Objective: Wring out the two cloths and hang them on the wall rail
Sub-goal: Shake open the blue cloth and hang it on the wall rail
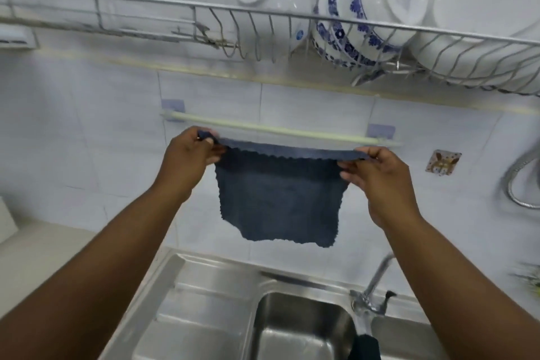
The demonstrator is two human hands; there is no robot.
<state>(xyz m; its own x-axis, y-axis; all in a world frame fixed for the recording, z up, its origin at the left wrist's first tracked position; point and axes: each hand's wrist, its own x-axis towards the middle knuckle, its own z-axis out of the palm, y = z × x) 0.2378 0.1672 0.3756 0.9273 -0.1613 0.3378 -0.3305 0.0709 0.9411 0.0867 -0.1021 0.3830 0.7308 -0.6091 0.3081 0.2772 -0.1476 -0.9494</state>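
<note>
Hanging step, 1st cloth: left hand (190,155) & right hand (377,172) each pinch a top corner of blue cloth (280,199), stretched just below wall rail (277,131). Next: lift & drape over rail. Dark 2nd cloth (365,348) prob. at sink (204,286) edge.

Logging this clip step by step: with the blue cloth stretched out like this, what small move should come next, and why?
Probably lift the blue cloth and drape it over the wall rail. Both hands, left and right, pinch its top corners, spread flat just below the bare rail.
</note>
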